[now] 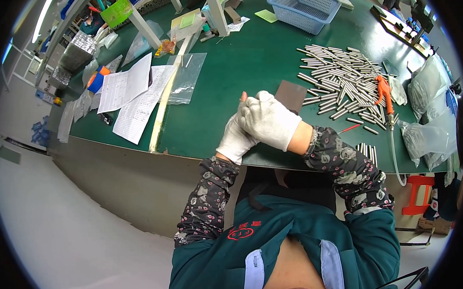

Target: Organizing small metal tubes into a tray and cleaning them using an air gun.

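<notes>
My left hand (236,137) and my right hand (271,120), both in white gloves, are pressed together above the near part of the green table (200,133). The right fingers are curled over the left hand, and both hands look closed. Anything between them is hidden. A bare fingertip pokes up at the far side of the gloves. Just beyond my right hand lies a flat brown square pad (291,94), partly covered by that hand. Farther right a large heap of short shiny metal rods (341,79) is spread over the table.
Right of the heap lie an orange air blow gun (384,93) with a hose, and plastic bags (429,132). A thin red stick (349,128) and a small row of rods (367,152) sit near my right sleeve. A blue basket (306,12) stands behind; papers (138,102) and a clear bag (188,80) lie left.
</notes>
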The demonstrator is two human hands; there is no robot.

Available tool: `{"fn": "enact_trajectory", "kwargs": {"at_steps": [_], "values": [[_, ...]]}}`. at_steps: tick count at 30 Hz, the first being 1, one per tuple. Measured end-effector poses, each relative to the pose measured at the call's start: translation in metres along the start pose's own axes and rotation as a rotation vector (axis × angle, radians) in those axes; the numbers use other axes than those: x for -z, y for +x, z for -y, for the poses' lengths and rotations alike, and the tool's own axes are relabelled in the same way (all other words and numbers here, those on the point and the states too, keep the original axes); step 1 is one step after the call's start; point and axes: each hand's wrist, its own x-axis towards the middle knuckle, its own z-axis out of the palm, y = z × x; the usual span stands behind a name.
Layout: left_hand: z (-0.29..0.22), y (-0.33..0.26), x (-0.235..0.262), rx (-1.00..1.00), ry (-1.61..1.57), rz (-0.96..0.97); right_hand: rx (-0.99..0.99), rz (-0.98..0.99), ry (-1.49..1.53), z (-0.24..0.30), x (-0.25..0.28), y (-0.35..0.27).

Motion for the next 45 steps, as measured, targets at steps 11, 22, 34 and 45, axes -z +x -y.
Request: {"fn": "enact_trajectory", "kwargs": {"at_steps": [11, 22, 34, 45], "values": [[-0.028, 0.002, 0.021, 0.423, -0.697, 0.117, -0.689, 0.159, 0.240, -0.038, -0.003, -0.040], [-0.015, 0.002, 0.014, 0.676, -1.283, 0.072, -0.317, -0.110, 0.625, -0.021, 0.017, -0.048], [-0.016, -0.006, 0.005, 0.426, -1.041, 0.006, -0.432, -0.087, 0.488, -0.022, 0.014, -0.043], [-0.011, 0.006, 0.010, 0.332, -0.851, 0.130, -0.412, -0.167, 0.451, -0.018, 0.029, -0.040]]}}
